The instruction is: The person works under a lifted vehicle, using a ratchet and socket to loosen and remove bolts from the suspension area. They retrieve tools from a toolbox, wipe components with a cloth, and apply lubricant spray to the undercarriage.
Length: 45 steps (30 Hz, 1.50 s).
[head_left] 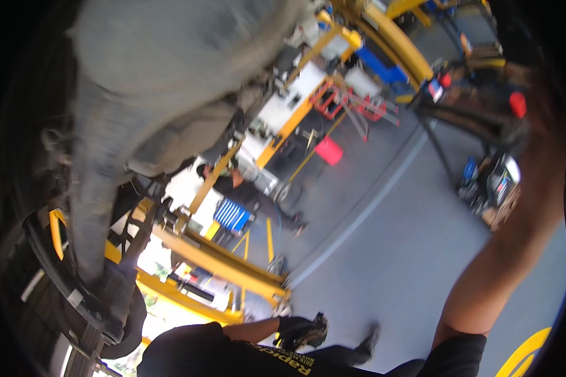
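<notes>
The grimy underside of a raised vehicle [170, 69] fills the upper left, overhead and well apart from both hands. Below and to the right spreads the grey floor [371, 264], blurred by motion. A yellow lift beam [223, 261] slants under the vehicle, and beyond it a co-worker [248, 191] in dark clothing stands. The right hand [546, 119], raised at the right edge, is too dim to tell its grip; the black-gloved left hand [300, 331] hangs low, its grip also unclear. Smaller still are a blue drawer cabinet [231, 215] and a red bucket [329, 151].
</notes>
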Each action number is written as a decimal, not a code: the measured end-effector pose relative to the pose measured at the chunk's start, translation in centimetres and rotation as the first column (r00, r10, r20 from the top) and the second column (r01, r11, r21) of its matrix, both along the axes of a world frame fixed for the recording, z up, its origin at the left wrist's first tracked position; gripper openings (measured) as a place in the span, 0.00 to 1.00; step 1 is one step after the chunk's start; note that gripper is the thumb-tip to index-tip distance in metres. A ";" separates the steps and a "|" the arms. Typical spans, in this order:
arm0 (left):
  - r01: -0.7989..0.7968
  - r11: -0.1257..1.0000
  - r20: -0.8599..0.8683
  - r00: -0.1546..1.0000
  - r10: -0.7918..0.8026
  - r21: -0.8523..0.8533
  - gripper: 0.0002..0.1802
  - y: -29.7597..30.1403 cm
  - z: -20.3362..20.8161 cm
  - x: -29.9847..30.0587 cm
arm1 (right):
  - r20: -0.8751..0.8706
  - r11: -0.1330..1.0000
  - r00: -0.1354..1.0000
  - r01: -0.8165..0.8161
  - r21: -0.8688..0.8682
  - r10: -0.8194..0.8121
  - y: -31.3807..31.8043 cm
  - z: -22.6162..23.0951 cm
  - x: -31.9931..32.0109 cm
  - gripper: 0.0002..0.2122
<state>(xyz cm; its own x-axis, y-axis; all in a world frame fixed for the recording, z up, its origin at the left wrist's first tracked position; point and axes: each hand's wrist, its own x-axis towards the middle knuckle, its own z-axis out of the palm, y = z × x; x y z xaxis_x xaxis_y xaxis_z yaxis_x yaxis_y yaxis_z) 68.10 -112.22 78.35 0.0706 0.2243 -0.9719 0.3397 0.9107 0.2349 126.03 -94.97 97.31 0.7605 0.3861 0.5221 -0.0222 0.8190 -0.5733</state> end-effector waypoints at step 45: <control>-0.826 -0.558 -0.157 -0.563 0.811 0.081 0.18 -85.3 -24.4 -35.4 | -0.361 -0.110 -0.201 0.723 -0.682 0.910 -23.2 -38.4 -109.1 0.10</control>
<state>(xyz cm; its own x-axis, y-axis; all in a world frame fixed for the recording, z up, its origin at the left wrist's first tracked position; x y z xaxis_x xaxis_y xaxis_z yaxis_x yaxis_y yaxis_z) 32.65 -197.55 53.95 -0.2034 -0.2384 -0.9496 -0.9489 -0.1909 0.2512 16.94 -118.20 58.89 -0.2188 0.4417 -0.8701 0.9755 0.1179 -0.1855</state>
